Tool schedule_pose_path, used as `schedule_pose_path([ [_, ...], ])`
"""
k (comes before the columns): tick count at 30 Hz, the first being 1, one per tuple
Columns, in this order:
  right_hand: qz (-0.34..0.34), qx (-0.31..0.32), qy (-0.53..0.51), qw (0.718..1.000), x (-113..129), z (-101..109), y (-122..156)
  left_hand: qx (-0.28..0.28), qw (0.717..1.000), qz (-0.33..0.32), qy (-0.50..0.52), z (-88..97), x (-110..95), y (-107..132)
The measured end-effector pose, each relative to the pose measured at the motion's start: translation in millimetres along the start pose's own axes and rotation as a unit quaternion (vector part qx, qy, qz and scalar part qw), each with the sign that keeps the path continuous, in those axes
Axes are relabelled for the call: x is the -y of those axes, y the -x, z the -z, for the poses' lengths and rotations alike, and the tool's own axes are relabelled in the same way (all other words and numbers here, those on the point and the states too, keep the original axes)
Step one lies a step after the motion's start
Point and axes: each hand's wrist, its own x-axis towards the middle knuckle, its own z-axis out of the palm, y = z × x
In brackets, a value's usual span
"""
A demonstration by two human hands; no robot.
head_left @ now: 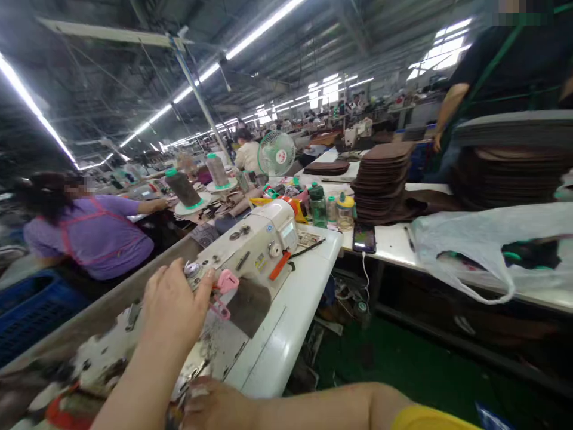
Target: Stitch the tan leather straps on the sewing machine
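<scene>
Beyond the sewing machine [257, 236] stand 2 thread cones [184, 189]; left hand [173, 307] has its grip apart, right hand [215, 405] I cannot tell.

Clearly a sewing workshop on a factory floor, going by the white sewing machine [250, 236] on its table [273, 352], the big thread cones [182, 186] behind, and tall stacks of brown cut pieces [380, 182]; stretches far back under strip lights [264, 28] and a metal roof [380, 36], past a worker in purple [107, 236]
</scene>
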Motion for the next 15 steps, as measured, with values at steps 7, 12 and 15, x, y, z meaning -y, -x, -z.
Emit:
schedule_pose_path([
  [7,-0.023,0.023,-0.003,0.999,4.3,11.4,-6.0,-0.011,0.999,-0.025,0.019,-6.2,7.7,0.7],
  [12,-0.053,0.037,-0.010,0.998,9.8,38.4,-9.3,-0.092,0.990,-0.100,0.032,-6.4,3.3,26.1],
  [15,-0.090,0.039,-0.033,0.995,11.6,52.8,-12.8,-0.098,0.973,-0.189,0.083,3.3,-0.1,59.1],
])
